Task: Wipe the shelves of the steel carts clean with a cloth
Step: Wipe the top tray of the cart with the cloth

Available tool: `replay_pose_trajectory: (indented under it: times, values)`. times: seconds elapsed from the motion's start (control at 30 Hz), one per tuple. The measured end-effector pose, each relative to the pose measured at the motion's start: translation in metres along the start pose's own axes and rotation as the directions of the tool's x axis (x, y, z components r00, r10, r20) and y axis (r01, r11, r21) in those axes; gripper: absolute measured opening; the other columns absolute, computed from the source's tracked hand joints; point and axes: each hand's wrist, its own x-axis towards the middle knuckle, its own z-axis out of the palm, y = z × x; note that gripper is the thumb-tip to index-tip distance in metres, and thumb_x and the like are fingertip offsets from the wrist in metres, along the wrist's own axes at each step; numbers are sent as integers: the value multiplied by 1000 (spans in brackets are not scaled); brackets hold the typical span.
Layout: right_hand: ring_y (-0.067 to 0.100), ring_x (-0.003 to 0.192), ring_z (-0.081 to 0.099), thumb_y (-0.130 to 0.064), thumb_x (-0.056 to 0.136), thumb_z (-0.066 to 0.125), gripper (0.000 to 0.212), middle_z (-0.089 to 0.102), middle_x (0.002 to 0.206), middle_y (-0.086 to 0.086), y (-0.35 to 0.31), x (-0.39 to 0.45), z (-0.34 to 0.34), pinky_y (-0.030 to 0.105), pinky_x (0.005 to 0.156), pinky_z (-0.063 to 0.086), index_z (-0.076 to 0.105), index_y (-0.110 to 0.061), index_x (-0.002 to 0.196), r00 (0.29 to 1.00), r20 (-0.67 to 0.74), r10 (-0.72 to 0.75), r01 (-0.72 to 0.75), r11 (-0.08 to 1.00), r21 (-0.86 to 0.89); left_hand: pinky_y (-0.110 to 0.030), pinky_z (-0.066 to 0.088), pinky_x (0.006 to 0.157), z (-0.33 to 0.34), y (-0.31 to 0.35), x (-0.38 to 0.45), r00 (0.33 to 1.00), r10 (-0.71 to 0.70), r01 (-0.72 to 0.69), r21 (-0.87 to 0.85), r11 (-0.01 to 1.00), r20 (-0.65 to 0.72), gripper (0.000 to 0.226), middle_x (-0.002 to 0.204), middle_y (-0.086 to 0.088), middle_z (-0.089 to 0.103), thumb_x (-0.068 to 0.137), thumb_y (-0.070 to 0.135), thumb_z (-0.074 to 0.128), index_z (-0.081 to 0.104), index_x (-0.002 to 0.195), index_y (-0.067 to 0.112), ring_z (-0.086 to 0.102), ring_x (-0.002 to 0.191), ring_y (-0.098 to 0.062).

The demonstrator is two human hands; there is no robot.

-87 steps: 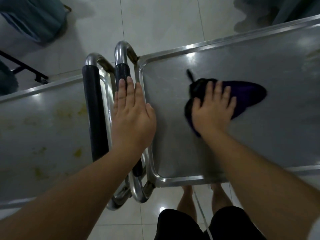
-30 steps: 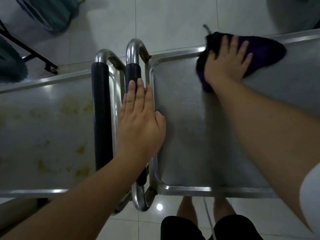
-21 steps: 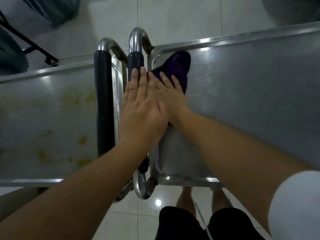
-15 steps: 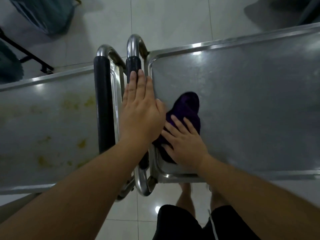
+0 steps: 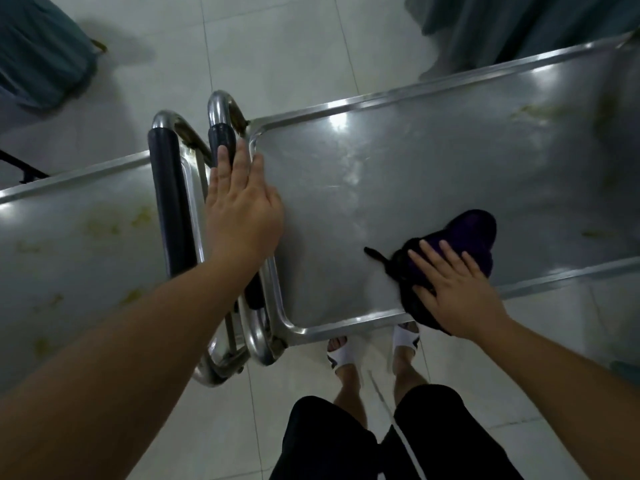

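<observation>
Two steel carts stand side by side. The right cart's top shelf [image 5: 398, 188] carries a dark purple cloth [image 5: 464, 240] near its front edge. My right hand [image 5: 453, 289] lies flat on the cloth with fingers spread, pressing it onto the steel. My left hand [image 5: 242, 209] rests flat, fingers together, on the right cart's black-sleeved handle [image 5: 221, 140] and the shelf's left rim. The left cart's shelf [image 5: 79, 244] shows several yellowish stains. Faint yellowish marks also sit at the right shelf's far right.
The left cart's handle [image 5: 166, 202] with a black sleeve runs beside the right one. White floor tiles [image 5: 277, 46] lie beyond. Dark teal fabric [image 5: 38, 50] hangs at the top left and more fabric [image 5: 512, 26] at the top right. My feet in white sandals [image 5: 346, 351] stand below.
My right hand has slid the cloth from the shelf's front left corner rightwards along the front edge. My left hand has stayed on the handle.
</observation>
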Motion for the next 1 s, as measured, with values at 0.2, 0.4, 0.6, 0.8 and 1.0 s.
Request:
replay_pose_trajectory:
  times: [0.2, 0.4, 0.6, 0.8, 1.0]
  values:
    - [21, 161, -4, -68, 92, 1, 71, -13, 169, -16, -4, 4, -4, 48, 128, 3, -13, -45, 158, 1000, 24, -8, 8, 1000, 15, -46, -4, 132, -2, -1, -7, 993, 114, -109, 111, 988, -38, 58, 177, -1, -2, 109, 31, 35, 25, 165, 22, -14, 162, -17]
    - [21, 160, -9, -68, 92, 0, 76, -16, 170, -16, 1, 6, 1, 48, 128, 0, -10, -43, 163, 999, 27, -23, 22, 999, 27, -51, 14, 130, -3, 7, -8, 961, 275, -276, 267, 923, 42, 49, 169, -11, 31, 104, 25, 50, 44, 153, 17, 20, 160, -28]
    - [23, 161, 8, -64, 99, 21, 70, 5, 173, -13, 8, 4, 7, 49, 127, 5, 11, -41, 165, 997, -45, -61, 64, 995, 78, -57, 42, 107, -5, 19, -6, 917, 294, -395, 504, 768, 270, 51, 152, -19, 51, 90, 18, 72, 59, 139, 9, 50, 138, -40]
    - [25, 160, 16, -61, 103, 34, 68, 17, 172, -9, 30, 1, 14, 55, 127, 14, 19, -38, 165, 985, -147, -92, 107, 990, 93, -56, 48, 103, 20, 82, -12, 959, 90, -201, 424, 883, 268, 49, 148, -14, 54, 97, 30, 58, 55, 144, 15, 57, 130, -39]
    - [22, 160, 14, -61, 103, 36, 67, 17, 172, -11, 99, -3, 12, 52, 128, 11, 20, -39, 164, 978, -178, -109, 128, 987, 93, -52, 48, 100, 75, 184, -36, 964, -70, 45, 102, 994, 255, 49, 143, -17, 56, 99, 28, 51, 54, 145, 11, 57, 126, -41]
